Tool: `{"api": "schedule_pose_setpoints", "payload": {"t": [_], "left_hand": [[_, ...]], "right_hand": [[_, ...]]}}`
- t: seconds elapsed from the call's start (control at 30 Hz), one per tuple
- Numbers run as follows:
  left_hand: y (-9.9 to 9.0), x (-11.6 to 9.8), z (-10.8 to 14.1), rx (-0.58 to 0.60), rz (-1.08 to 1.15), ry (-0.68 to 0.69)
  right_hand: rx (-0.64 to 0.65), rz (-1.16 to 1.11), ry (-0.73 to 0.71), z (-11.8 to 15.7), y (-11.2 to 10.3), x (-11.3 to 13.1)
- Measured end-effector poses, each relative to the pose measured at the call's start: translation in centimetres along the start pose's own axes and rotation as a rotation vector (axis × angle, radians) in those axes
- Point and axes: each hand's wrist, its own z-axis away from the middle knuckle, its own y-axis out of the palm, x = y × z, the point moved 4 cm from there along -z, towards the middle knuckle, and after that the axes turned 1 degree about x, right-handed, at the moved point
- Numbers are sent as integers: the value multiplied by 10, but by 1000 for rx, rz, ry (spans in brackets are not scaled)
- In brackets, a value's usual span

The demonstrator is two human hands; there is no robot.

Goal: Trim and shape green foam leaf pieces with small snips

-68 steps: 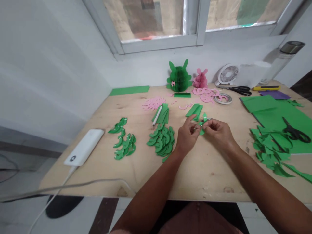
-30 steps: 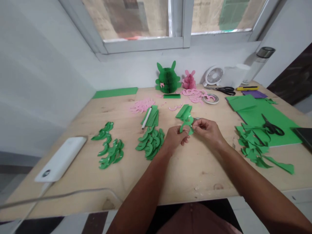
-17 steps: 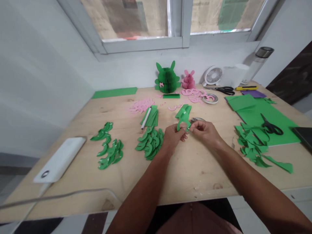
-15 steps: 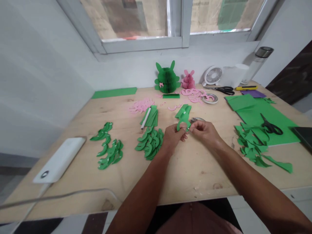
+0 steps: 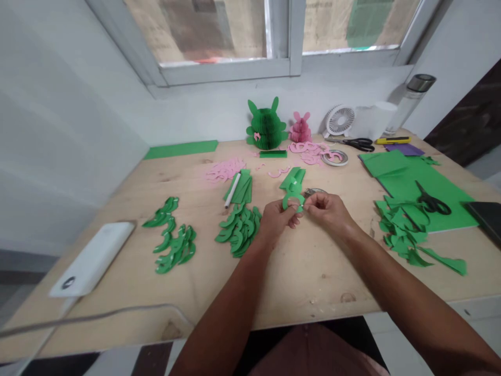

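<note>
Curved green paper (image 5: 286,201) between the hands (image 5: 274,219), above the table (image 5: 297,277).

The wooden table (image 5: 305,282) bears a green strip (image 5: 182,149) at its far left corner, a white power bank (image 5: 94,258) near its left edge, curved green cutouts (image 5: 239,230) heaped left of centre, a green honeycomb figure (image 5: 266,128) and white fan (image 5: 340,121) along its far edge, and green sheets (image 5: 442,183) by its right edge.

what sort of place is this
Probably a paper-craft workspace at a wooden table: the left hand holds a green paper cutout, black scissors lie on green sheets, and a folded green figure stands near the wall.
</note>
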Motion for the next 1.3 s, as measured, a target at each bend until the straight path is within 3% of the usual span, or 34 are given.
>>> {"api": "schedule_pose_setpoints", "payload": {"t": [0.63, 1.3], "left_hand": [[-2, -5, 3, 54, -12, 81], [-2, -4, 2, 49, -39, 74]], "right_hand": [[-16, 56, -16, 1, -1, 4], [-22, 125, -41, 3, 0, 6]]}}
